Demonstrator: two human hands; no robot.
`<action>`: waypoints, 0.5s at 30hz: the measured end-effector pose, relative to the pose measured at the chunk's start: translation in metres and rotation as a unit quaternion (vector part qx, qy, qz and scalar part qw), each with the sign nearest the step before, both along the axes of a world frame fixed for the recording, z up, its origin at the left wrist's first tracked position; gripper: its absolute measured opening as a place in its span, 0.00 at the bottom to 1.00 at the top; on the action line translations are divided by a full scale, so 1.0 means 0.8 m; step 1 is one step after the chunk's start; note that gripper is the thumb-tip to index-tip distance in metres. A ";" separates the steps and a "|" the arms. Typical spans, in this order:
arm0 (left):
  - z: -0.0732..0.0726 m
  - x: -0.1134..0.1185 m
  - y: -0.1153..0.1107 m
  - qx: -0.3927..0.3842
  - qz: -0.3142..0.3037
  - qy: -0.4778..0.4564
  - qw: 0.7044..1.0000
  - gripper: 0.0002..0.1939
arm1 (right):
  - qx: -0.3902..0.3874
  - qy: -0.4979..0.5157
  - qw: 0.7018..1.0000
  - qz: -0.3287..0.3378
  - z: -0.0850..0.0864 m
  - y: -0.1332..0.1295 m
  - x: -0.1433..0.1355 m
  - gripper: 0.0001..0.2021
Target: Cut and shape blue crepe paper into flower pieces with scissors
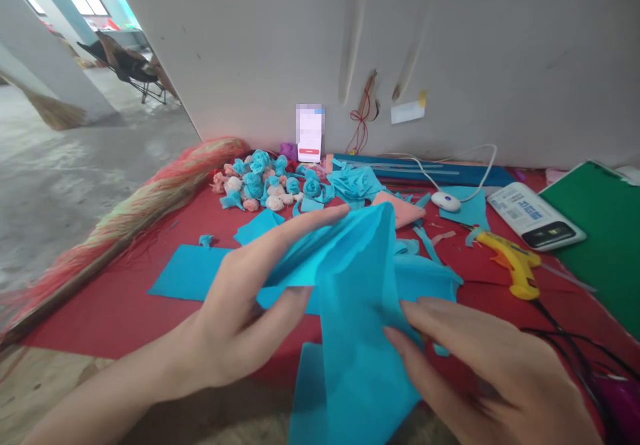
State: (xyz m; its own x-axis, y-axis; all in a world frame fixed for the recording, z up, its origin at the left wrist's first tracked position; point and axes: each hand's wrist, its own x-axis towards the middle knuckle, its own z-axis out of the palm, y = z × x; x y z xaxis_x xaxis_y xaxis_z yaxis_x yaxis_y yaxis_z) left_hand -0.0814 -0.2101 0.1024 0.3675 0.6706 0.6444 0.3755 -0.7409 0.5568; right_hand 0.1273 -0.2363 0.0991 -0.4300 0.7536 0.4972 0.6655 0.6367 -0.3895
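Note:
A bright blue strip of crepe paper [365, 325], gathered and folded at its top, hangs before me between both hands. My left hand [245, 298] is closed around the gathered upper part, fingers behind and thumb in front. My right hand [480, 352] pinches the strip's right edge lower down. The strip's lower end runs out of the picture at the bottom. Beyond my left hand lies a flat blue paper sheet [185, 272]. A pile of small blue, pink and white paper flowers [257, 182] sits at the back of the red tabletop [100, 322].
To the right lie a yellow glue gun [517, 258] with a black cord, a white box-shaped device [535, 215] and a green board [595, 252]. A phone [310, 135] leans at the back. A red-and-straw broom [135, 198] lies along the left edge.

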 end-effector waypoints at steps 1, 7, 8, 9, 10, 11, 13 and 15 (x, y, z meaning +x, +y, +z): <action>0.002 -0.002 0.001 0.011 0.017 -0.002 1.000 0.24 | 0.005 -0.003 1.000 -0.005 0.001 0.000 0.001 0.07; 0.013 -0.022 0.003 0.027 0.076 0.034 0.996 0.18 | 0.014 0.002 0.999 -0.029 0.008 0.010 0.005 0.06; 0.015 -0.024 0.002 0.029 0.080 0.037 0.996 0.18 | 0.016 0.011 0.999 -0.037 0.009 0.013 0.004 0.07; 0.016 -0.026 0.001 0.032 0.083 0.039 0.995 0.18 | 0.020 0.022 0.998 -0.048 0.010 0.016 0.002 0.07; 0.017 -0.027 0.001 0.034 0.081 0.040 0.995 0.18 | 0.026 0.033 0.997 -0.058 0.012 0.019 0.000 0.08; 0.018 -0.027 0.000 0.036 0.076 0.040 0.996 0.18 | 0.030 0.044 0.996 -0.067 0.014 0.022 -0.004 0.09; 0.019 -0.026 0.001 0.035 0.060 0.041 0.997 0.19 | 0.035 0.068 0.994 -0.077 0.018 0.028 -0.011 0.10; 0.019 -0.024 0.002 0.032 0.045 0.043 0.998 0.20 | 0.033 0.087 0.993 -0.071 0.023 0.034 -0.018 0.09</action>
State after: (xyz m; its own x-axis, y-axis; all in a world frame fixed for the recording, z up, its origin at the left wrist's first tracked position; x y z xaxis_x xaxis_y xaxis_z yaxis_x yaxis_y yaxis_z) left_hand -0.1003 -0.2085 0.1176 0.3633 0.6614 0.6561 0.4863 -0.7354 0.4720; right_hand 0.1132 -0.2093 0.1172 -0.2247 0.7645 0.6043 0.6773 0.5684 -0.4672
